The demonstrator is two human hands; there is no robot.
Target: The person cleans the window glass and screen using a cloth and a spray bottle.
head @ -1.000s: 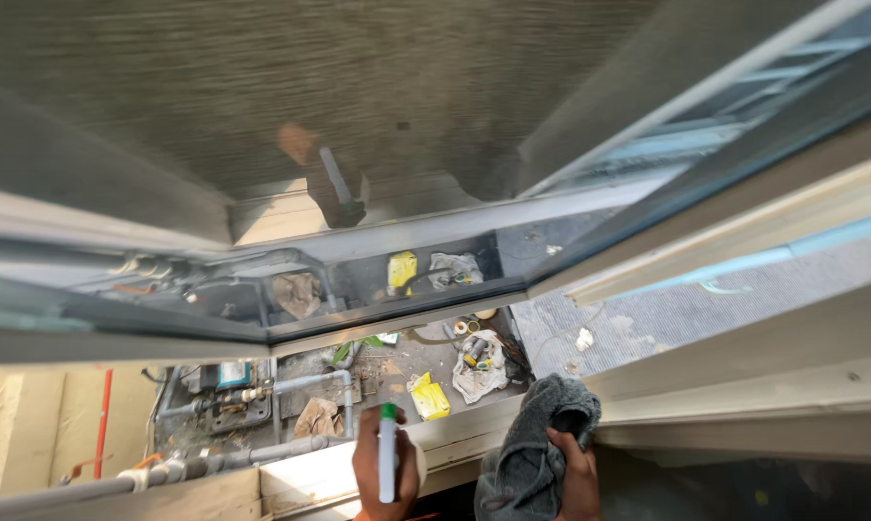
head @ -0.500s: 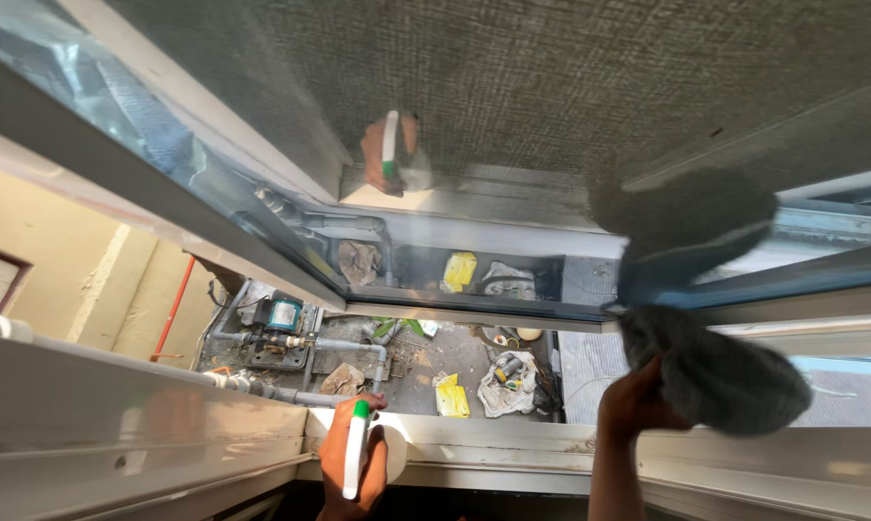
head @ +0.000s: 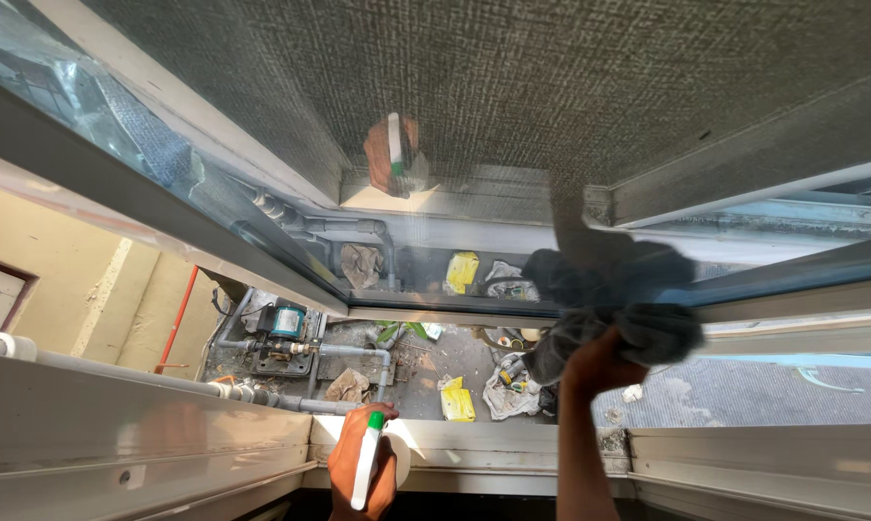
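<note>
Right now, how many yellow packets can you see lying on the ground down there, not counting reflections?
1. The yellow packet lies on the littered ground below the window, between the crumpled brown paper and the white rag. More may hide behind the grey cloth.

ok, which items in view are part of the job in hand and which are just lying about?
In use:
- grey cloth, pressed to the glass window pane by the right hand
- white spray bottle with green nozzle, in the left hand's grip

Lying about, on the ground below:
- yellow packet
- teal water pump
- grey pipes
- crumpled white bag
</note>
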